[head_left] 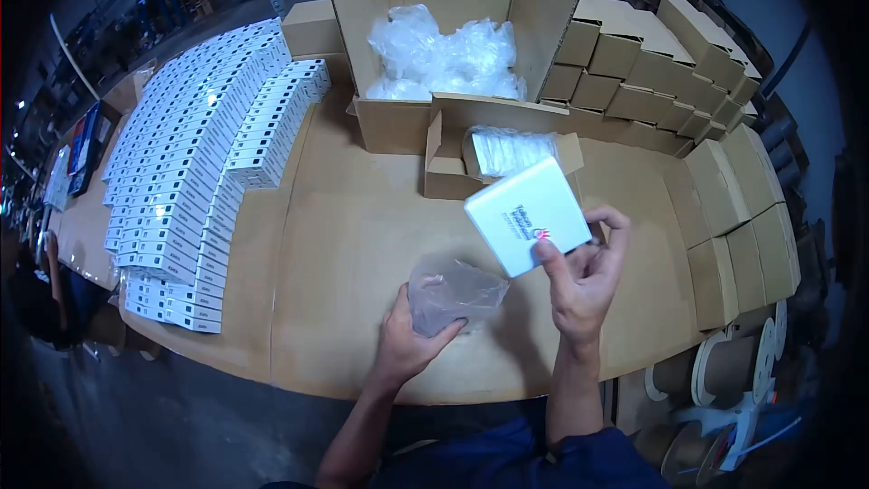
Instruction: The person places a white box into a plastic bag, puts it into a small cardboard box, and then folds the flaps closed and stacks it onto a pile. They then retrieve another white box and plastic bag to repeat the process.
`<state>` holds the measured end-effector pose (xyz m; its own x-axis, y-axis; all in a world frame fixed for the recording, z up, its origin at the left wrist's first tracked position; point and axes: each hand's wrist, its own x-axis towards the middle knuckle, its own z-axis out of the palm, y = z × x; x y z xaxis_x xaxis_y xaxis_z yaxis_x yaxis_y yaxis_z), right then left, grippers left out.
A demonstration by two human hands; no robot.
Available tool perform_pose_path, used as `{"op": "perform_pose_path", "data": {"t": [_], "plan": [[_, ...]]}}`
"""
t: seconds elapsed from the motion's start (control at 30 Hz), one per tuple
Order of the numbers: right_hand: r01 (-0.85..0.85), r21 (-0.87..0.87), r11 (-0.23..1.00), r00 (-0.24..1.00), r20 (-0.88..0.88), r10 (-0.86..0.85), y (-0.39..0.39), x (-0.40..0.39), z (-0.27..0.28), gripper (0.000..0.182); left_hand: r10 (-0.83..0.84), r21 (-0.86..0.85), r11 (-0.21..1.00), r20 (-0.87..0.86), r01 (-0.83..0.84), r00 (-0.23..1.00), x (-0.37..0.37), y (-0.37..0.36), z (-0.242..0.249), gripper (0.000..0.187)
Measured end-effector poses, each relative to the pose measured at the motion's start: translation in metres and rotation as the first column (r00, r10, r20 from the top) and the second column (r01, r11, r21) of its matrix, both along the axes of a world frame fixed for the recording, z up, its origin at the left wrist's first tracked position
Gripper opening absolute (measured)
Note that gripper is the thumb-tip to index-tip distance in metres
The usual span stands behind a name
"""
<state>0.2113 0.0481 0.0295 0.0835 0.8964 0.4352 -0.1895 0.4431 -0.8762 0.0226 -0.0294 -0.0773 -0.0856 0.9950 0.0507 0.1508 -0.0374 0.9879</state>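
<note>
My right hand [587, 282] grips a white box [528, 215] with small printed text and a pink-red mark, its thumb on the printed face. The box is tilted and held above the table. Lower and to the left, my left hand [412, 340] is closed around a clear plastic bag [455, 294], whose mouth points toward the white box. Bag and box look apart. Just behind the white box stands a small open cardboard box [444, 183] with plastic-wrapped items [511, 154] inside.
A large open carton [394, 127] full of clear plastic bags [444, 54] stands at the back. Stacked white boxes [181, 172] cover the left side. Closed brown boxes [643, 72] line the back right, with more brown boxes [733, 217] along the right edge. Spools [724, 367] sit below right.
</note>
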Motion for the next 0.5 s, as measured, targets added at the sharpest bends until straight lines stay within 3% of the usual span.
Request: {"op": "perform_pose_path", "data": {"t": [0.1,0.13,0.2,0.5], "plan": [[-0.068,0.019,0.998,0.991,0.116,0.065,0.005,-0.011,0.0,0.044,0.035,0.034,0.999,-0.009,-0.035,0.999,0.001,0.0,0.002,0.066],[-0.069,-0.018,0.997,0.969,0.238,0.071,0.005,-0.012,0.0,0.044,0.042,0.043,0.998,-0.022,-0.041,0.999,0.001,0.001,0.006,0.066],[-0.154,-0.04,0.987,0.963,0.217,0.159,0.004,-0.02,0.009,0.04,0.062,0.071,0.996,-0.038,-0.059,0.997,-0.001,0.002,0.007,0.066],[-0.255,0.014,0.967,0.892,0.389,0.229,0.017,-0.014,0.008,0.025,0.072,0.077,0.995,-0.008,-0.071,0.997,-0.004,0.002,-0.004,0.07]]}}
